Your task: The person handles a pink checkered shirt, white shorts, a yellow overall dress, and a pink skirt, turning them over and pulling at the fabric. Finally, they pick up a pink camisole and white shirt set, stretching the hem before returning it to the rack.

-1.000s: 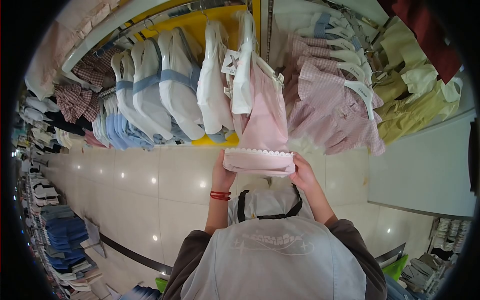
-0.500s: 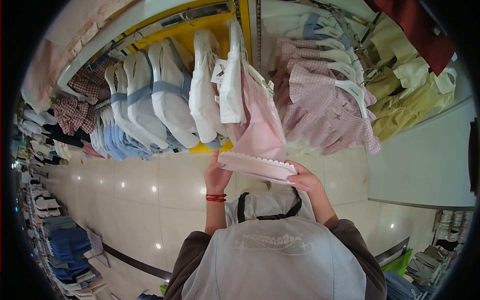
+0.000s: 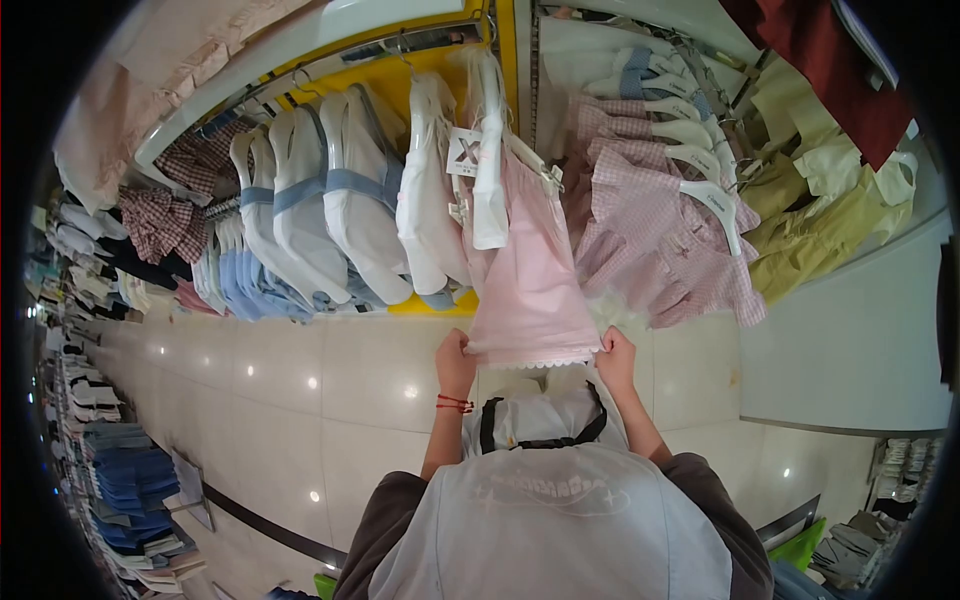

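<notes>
A pink garment with a scalloped white hem hangs from a white hanger on the rack in front of me. My left hand, with a red cord on its wrist, is closed on the lower left corner of the garment. The lower right corner is pinched in my right hand. Between my hands the hem is stretched out nearly level. A white tag with a dark mark hangs beside the hanger.
White tops with blue bands hang to the left. Pink checked garments and yellow-green clothes hang at the right. A white panel stands at the right. Folded blue clothes lie at the lower left.
The garment's hem, folded up before, now hangs down and is spread flat. Both hands have moved to its lower corners and closed there. The view has shifted slightly.
</notes>
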The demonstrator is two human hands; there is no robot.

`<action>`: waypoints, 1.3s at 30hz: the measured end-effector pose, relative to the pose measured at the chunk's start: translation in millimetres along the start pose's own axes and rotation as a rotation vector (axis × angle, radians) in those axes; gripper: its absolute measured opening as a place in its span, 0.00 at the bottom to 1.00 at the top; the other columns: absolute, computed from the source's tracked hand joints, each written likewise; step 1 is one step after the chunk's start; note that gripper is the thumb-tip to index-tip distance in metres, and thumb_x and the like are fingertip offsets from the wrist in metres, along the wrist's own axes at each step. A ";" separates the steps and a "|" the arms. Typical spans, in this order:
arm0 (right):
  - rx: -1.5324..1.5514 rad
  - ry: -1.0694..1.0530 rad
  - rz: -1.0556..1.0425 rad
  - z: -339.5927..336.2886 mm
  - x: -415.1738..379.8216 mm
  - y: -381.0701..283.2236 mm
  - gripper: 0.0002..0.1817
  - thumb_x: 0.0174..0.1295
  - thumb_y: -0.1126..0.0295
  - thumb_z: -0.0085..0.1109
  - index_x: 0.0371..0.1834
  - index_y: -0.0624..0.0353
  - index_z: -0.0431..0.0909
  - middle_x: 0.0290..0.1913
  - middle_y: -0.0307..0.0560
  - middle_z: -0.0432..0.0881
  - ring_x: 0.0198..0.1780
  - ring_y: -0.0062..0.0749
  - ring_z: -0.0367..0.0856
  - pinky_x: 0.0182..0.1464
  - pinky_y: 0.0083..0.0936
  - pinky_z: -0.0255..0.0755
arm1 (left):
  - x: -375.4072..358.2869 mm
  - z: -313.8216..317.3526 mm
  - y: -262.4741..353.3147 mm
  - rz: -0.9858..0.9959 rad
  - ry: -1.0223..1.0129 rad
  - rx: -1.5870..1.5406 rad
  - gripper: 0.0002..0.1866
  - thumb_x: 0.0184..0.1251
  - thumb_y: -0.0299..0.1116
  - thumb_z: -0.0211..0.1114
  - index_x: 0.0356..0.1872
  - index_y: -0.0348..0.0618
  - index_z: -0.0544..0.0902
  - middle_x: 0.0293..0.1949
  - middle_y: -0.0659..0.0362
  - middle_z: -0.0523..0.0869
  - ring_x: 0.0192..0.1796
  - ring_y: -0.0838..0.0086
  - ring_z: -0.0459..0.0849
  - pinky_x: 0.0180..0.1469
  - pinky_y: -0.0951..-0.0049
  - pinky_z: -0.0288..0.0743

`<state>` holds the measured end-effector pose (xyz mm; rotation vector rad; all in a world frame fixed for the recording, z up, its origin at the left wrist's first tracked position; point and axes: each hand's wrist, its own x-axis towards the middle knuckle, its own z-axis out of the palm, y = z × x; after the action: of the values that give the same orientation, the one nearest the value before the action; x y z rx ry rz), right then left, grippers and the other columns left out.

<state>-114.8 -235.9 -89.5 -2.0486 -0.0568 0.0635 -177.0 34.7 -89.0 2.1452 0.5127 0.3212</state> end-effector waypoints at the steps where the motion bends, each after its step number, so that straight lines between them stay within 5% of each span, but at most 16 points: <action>1: -0.088 0.022 -0.047 -3.9 0.2 -0.9 0.09 0.40 0.82 0.53 0.19 0.59 0.62 0.15 0.44 0.67 0.18 0.29 0.67 0.22 0.24 0.63 | -2.3 -1.3 4.0 0.038 0.004 0.024 0.11 0.37 0.16 0.61 0.22 0.36 0.68 0.18 0.51 0.71 0.22 0.60 0.69 0.26 0.67 0.65; 5: -0.300 0.013 0.007 0.8 -2.4 11.3 0.06 0.42 0.76 0.52 0.20 0.59 0.64 0.17 0.53 0.72 0.22 0.48 0.73 0.26 0.35 0.67 | -3.8 15.9 -26.5 0.055 -0.003 0.063 0.15 0.37 0.20 0.65 0.19 0.37 0.65 0.19 0.48 0.73 0.23 0.53 0.69 0.26 0.64 0.65; 8: -0.538 -0.123 0.114 13.2 -13.1 39.6 0.05 0.45 0.71 0.52 0.25 0.58 0.68 0.22 0.56 0.76 0.30 0.52 0.78 0.32 0.42 0.70 | -16.6 36.7 -69.7 -0.119 -0.245 0.283 0.12 0.42 0.29 0.67 0.21 0.37 0.71 0.24 0.49 0.78 0.29 0.54 0.76 0.30 0.65 0.69; 10: -0.684 -0.222 0.166 17.9 -23.0 74.1 0.08 0.47 0.69 0.51 0.30 0.58 0.70 0.25 0.56 0.78 0.32 0.52 0.78 0.35 0.43 0.71 | -28.6 47.8 -88.6 -0.546 -0.575 0.224 0.12 0.48 0.37 0.64 0.26 0.38 0.77 0.30 0.48 0.81 0.38 0.54 0.80 0.38 0.65 0.73; 12: -0.742 -0.288 0.220 15.8 -32.6 97.8 0.10 0.48 0.68 0.50 0.34 0.58 0.71 0.28 0.56 0.79 0.34 0.53 0.79 0.37 0.43 0.71 | -50.3 89.6 -167.0 -0.237 -0.712 0.468 0.14 0.52 0.40 0.59 0.32 0.38 0.79 0.35 0.47 0.82 0.43 0.55 0.80 0.44 0.65 0.74; 18: -0.300 -0.259 0.361 6.7 -44.9 118.4 0.13 0.47 0.73 0.50 0.38 0.63 0.67 0.27 0.56 0.79 0.28 0.47 0.80 0.32 0.36 0.73 | -50.7 70.7 -94.2 -0.262 -0.517 0.014 0.10 0.49 0.33 0.58 0.31 0.37 0.77 0.31 0.45 0.80 0.37 0.51 0.79 0.38 0.62 0.72; 19: -0.197 -0.230 0.383 6.2 -45.2 114.8 0.14 0.47 0.76 0.50 0.38 0.64 0.65 0.26 0.56 0.78 0.25 0.43 0.80 0.29 0.33 0.73 | -49.3 66.0 -77.9 -0.232 -0.439 -0.026 0.08 0.48 0.30 0.60 0.28 0.37 0.75 0.22 0.44 0.76 0.30 0.51 0.76 0.35 0.64 0.70; 22: -0.085 -0.204 0.396 6.0 -42.4 111.0 0.15 0.46 0.81 0.49 0.39 0.63 0.60 0.22 0.52 0.77 0.22 0.34 0.79 0.24 0.28 0.71 | -37.1 80.0 -68.6 -0.069 -0.314 -0.007 0.13 0.45 0.27 0.64 0.29 0.38 0.69 0.24 0.50 0.76 0.24 0.61 0.76 0.30 0.67 0.71; 25: -0.121 -0.237 0.341 2.1 -40.2 116.6 0.15 0.46 0.82 0.48 0.38 0.61 0.58 0.22 0.50 0.76 0.21 0.32 0.79 0.23 0.27 0.71 | -18.8 92.1 -50.7 -0.031 -0.427 -0.344 0.24 0.43 0.31 0.68 0.43 0.39 0.70 0.41 0.48 0.73 0.34 0.60 0.74 0.39 0.66 0.70; 27: -0.115 -0.252 0.330 0.1 -40.0 119.0 0.16 0.46 0.78 0.50 0.39 0.60 0.59 0.21 0.52 0.76 0.23 0.40 0.80 0.27 0.32 0.72 | 10.0 92.9 -27.9 0.333 -0.238 -0.238 0.38 0.39 0.32 0.71 0.55 0.37 0.62 0.50 0.48 0.66 0.45 0.61 0.70 0.45 0.64 0.69; 29: -0.136 -0.292 0.332 -5.1 -36.7 114.1 0.16 0.47 0.78 0.49 0.40 0.57 0.59 0.22 0.54 0.77 0.23 0.43 0.79 0.29 0.33 0.72 | 50.5 87.4 -10.3 0.372 0.094 0.029 0.45 0.38 0.32 0.74 0.59 0.33 0.56 0.49 0.50 0.63 0.54 0.62 0.63 0.54 0.66 0.62; 33: -0.119 -0.338 0.353 -4.2 -40.3 107.8 0.20 0.47 0.78 0.47 0.46 0.51 0.64 0.29 0.56 0.78 0.31 0.49 0.79 0.36 0.36 0.72 | 128.6 46.5 34.4 0.080 0.438 -0.228 0.49 0.37 0.32 0.74 0.60 0.32 0.51 0.55 0.46 0.62 0.58 0.60 0.62 0.56 0.67 0.60; 37: -0.139 -0.357 0.162 -3.4 -39.3 122.9 0.22 0.48 0.80 0.47 0.49 0.50 0.68 0.33 0.54 0.77 0.33 0.37 0.80 0.36 0.30 0.73 | 190.2 62.4 -13.7 0.074 0.175 -0.171 0.34 0.45 0.32 0.68 0.56 0.35 0.63 0.50 0.46 0.72 0.52 0.57 0.72 0.51 0.67 0.67; 39: -0.154 -0.397 0.226 -6.2 -34.8 125.5 0.20 0.49 0.78 0.49 0.48 0.51 0.68 0.33 0.52 0.78 0.35 0.37 0.80 0.38 0.29 0.73 | 204.0 64.9 -24.0 0.008 -0.058 -0.005 0.25 0.49 0.32 0.65 0.51 0.38 0.71 0.44 0.47 0.78 0.48 0.55 0.77 0.47 0.66 0.71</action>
<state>-147.4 -301.5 -197.3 -2.1603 -0.0788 0.6232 23.2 97.5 -137.6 2.1458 0.4702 0.2631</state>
